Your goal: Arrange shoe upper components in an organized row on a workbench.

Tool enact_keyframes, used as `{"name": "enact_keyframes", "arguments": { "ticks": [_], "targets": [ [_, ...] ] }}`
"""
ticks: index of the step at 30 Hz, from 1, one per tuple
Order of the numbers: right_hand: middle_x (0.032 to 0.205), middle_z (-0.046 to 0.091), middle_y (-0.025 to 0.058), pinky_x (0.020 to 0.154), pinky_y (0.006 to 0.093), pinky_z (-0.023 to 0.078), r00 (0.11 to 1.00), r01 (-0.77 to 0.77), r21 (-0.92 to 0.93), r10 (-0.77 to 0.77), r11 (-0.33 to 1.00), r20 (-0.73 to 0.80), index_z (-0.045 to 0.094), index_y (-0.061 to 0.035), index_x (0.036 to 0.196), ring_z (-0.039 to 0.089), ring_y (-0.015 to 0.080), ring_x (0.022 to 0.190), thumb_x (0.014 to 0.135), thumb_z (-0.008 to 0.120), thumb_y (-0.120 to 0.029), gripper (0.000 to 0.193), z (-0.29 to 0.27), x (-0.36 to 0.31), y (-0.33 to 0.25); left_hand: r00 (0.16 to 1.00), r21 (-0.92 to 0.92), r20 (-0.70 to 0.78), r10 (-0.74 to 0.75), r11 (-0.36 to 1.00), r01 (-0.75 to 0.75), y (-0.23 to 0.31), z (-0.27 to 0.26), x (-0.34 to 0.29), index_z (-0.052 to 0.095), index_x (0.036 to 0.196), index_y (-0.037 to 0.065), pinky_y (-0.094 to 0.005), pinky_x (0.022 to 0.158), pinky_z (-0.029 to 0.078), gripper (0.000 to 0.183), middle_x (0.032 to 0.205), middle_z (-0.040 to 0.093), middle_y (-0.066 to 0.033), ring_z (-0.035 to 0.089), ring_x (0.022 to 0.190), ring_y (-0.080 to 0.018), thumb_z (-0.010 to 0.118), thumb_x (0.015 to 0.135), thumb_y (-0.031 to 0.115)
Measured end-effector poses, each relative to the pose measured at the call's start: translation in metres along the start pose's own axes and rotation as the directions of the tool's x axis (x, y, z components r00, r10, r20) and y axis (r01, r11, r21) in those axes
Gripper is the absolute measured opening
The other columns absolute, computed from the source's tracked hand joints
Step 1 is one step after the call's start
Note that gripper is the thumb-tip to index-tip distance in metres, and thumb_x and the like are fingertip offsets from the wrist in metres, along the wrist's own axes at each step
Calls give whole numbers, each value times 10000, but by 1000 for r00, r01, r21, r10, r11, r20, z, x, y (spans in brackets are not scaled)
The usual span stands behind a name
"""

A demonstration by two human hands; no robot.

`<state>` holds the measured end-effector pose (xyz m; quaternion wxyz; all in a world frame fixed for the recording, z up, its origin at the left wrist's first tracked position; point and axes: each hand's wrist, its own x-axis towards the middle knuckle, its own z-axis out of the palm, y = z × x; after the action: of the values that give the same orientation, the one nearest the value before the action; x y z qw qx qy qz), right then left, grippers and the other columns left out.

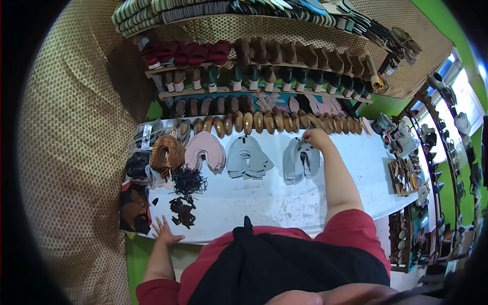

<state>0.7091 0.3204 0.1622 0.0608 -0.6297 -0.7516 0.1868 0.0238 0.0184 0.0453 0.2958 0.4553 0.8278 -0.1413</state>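
My right hand reaches across the white table to the top of a stack of grey U-shaped shoe-upper pieces. Its fingers are bent and pressed together there; what they pinch is too small to make out. Small dark bits lie on the curve of that stack. Beside it on the left is a second fanned stack of grey U-shaped pieces. At the table's near left edge my left hand rests with fingers spread, holding nothing. Dark brown scraps lie close to it.
Left of the grey stacks are pale pink U-shaped pieces, leopard-patterned pieces and a heap of thin black strips. A row of brown shoe lasts lines the back, below shelves of shoes. Cans and tools stand right.
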Motion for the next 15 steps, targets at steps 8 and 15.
{"name": "enact_keyframes", "arguments": {
  "ticks": [8,15],
  "targets": [
    [1531,422,117,1111,705,234,884,-338,-92,282,937,-373,396,-216,1498,354,333,1434,950,581,-412,610,122,30,-41,1000,-7,9,-27,1000,27,-10,1,-1,-167,1580,237,-701,1148,53,1618,1648,-216,-141,-171,1503,-436,938,451,587],
    [1668,119,114,1114,728,135,821,-489,-139,400,861,-407,224,-276,1591,101,392,1523,975,483,-527,713,170,25,-76,999,15,33,-37,999,37,-11,1,-4,-188,1573,228,-708,1142,56,1622,1643,-237,-136,-186,1494,-451,938,463,586]
  ]
}}
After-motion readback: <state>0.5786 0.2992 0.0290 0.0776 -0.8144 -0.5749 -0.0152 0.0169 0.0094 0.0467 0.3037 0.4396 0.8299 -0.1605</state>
